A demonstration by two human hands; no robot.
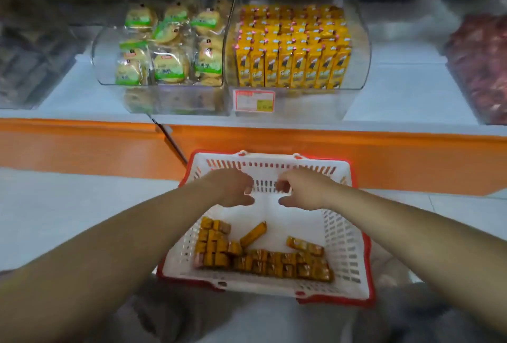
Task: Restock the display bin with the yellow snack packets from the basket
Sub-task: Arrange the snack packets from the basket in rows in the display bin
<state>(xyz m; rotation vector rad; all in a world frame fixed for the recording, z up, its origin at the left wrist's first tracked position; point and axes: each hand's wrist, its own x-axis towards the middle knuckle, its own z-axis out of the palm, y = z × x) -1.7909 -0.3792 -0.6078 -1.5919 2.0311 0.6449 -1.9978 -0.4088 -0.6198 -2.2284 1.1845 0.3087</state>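
Lying in a loose heap along the near wall of the white, red-rimmed basket point(343, 246), a good number of yellow snack packets point(263, 257) are waiting to be moved, two of them sitting apart toward the middle. Just beyond them, the left hand point(233, 189) and the right hand point(304, 192) are hovering side by side over the bare far half of the basket. Their fingers are curling loosely, thumbs apart from them, gripping nothing.

Farther off, on the white counter point(397, 90), the clear display bin point(358, 74) is holding upright stocked rows point(293, 68) of the same packets. It is looking nearly full, so most of the restocking is probably done and the basket's remainder is what is left. Print on the packets is coming through too blurred to read, and so is the red-edged price tag point(253, 100) on the bin's front. Left of it, a neighbouring bin is showing green-labelled round cakes point(170, 43), their wording likewise unreadable.
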